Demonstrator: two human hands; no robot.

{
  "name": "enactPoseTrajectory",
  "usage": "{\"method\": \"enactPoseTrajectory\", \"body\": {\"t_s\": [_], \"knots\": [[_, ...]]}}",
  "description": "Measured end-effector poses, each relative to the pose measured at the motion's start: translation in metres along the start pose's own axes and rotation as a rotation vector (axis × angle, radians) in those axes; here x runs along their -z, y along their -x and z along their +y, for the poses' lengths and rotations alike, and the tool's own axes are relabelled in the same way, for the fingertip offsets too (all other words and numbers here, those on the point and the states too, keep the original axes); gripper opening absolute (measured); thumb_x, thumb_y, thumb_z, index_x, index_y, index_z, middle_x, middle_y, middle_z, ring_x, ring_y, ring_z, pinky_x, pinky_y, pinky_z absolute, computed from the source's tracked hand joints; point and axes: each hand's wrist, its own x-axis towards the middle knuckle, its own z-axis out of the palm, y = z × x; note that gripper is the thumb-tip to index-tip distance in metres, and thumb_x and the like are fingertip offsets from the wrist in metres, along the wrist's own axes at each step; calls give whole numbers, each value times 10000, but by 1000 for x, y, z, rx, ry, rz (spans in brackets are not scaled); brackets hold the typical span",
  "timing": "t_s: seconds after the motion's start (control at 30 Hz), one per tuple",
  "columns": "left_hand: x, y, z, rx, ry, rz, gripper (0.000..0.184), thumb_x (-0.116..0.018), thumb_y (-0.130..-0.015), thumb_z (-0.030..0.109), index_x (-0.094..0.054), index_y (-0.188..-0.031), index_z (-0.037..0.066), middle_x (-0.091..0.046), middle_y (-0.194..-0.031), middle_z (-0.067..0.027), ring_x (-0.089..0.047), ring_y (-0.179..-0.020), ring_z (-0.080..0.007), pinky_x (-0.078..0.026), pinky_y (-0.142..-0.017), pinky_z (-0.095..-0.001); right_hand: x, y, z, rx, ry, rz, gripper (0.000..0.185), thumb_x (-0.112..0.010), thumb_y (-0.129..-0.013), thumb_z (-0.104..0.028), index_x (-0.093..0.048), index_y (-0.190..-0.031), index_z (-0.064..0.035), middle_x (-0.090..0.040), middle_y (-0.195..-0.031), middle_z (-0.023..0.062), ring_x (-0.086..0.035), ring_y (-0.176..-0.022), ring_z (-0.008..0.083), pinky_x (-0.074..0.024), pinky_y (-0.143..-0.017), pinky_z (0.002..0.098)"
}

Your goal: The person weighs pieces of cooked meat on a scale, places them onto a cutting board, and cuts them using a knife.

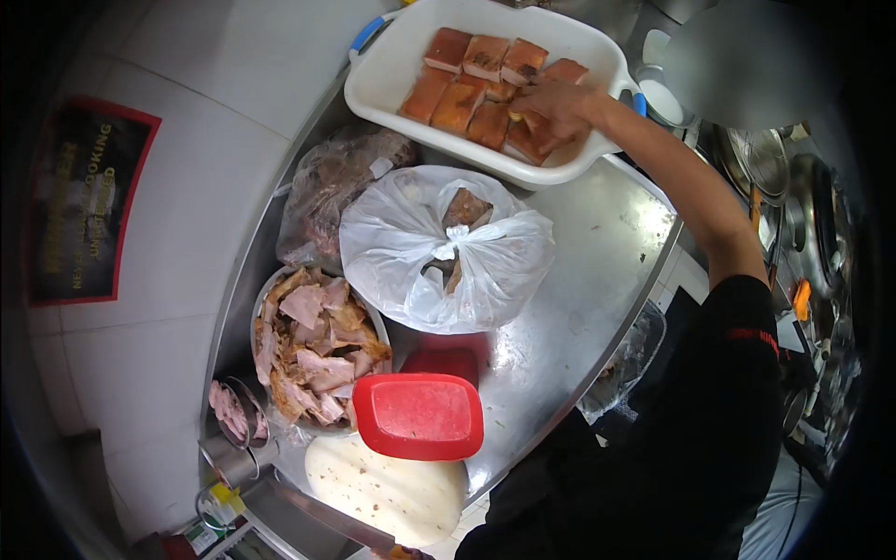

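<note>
Red container (417,417): well apart from the right hand (549,114).
White bag (452,250): nearer that hand, knotted on top.
White tub (518,174): around it, meat blocks (457,105) beneath and beside.
Right hand: on the blocks, grip unclear; supporting their sides should keep them whole.

Item: black top (621,476), dark plain cloth. Right sleeve (723,317): black, short, loose-cut, hem near the elbow. Red marking (754,335): narrow, band-like, set on the sleeve near its hem; too small to read. Right forearm (658,154) and right hand (553,110): bare, beyond the sleeve.
</note>
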Motion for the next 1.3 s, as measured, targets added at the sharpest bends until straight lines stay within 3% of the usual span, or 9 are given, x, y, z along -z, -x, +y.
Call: {"method": "enactPoseTrajectory", "body": {"t_s": [0.2, 0.27, 0.37, 0.43, 0.53, 0.6, 0.83, 0.97, 1.3], "knots": [[22, 15, -60, -676, -291, 230, 394, -598, -887, 101, -455, -1228, -33, -468, -651, -95, -448, -437, -217, -411, -396, -348, 0, 1, -7, 48, 91, 80, 778, -844, -652, -187, -542, -1366, -130, -494, -1435, 73, -333, -1386, 355, -382, -1109, 455], [30, 26, -74, -690, -372, 155, 840, -595, -707, -50, -228, -1462, -57, -511, -687, -118, -486, -475, -248, -427, -419, -338, 30, 20, -47, 13, -77, 210, 713, -835, -684, -201, -566, -1338, -111, -509, -1421, 99, -416, -1329, 351, -396, -1101, 442], [30, 27, -103, -611, -383, 105, 904, -575, -712, -76, -169, -1518, -30, -532, -740, -136, -501, -475, -240, -453, -418, -334, 55, 58, -131, 247, -621, 420, 617, -802, -768, -245, -583, -1326, -97, -539, -1398, 150, -561, -1181, 311, -451, -1048, 380], [31, 38, -78, -64, 36, -1, 958, -570, -692, -99, -117, -1533, -20, -543, -750, -127, -496, -469, -229, -434, -400, -332, 35, 72, -176, 379, -622, 427, 588, -781, -812, -285, -587, -1334, -95, -574, -1365, 173, -622, -1097, 275, -484, -1002, 336], [23, 46, -66, 226, 374, 35, 432, -552, -894, 313, -425, -1130, -25, -480, -600, -64, -451, -395, -179, -367, -346, -301, -3, 78, -218, 180, -467, 349, 561, -780, -823, -300, -607, -1300, -62, -623, -1299, 182, -640, -1079, 268, -497, -973, 328], [27, 47, -59, 268, 421, 5, 727, -361, -968, 706, -457, -674, 49, -400, -475, -29, -407, -334, -149, -341, -316, -285, -3, 72, -223, -19, -603, 271, 555, -787, -815, -298, -619, -1267, -23, -652, -1248, 191, -644, -1081, 300, -495, -971, 358], [50, 52, -115, 238, 473, -136, 707, -389, -968, 698, -468, -663, 65, -407, -502, -5, -398, -374, -109, -287, -352, -262, -44, 142, -281, 190, -360, 1227, 342, -659, -831, -56, -636, -1168, -4, -638, -1108, 204, -620, -1022, 384, -486, -932, 423], [58, 56, -151, 215, 503, -133, 712, -377, -976, 691, -459, -638, 69, -410, -505, -1, -393, -383, -103, -282, -366, -270, -191, 171, -282, -246, -960, 738, 363, -622, -852, 22, -614, -1213, -13, -631, -1189, 96, -635, -1031, 215, -530, -821, 339], [71, 41, -190, 149, 586, -195, 705, -343, -981, 694, -440, -633, 88, -403, -484, 3, -384, -369, -106, -284, -354, -267, -248, 141, -388, 136, -1171, 161, 632, -901, -635, -135, -661, -1218, -102, -690, -1157, 50, -646, -1060, 156, -542, -884, 329]]}}
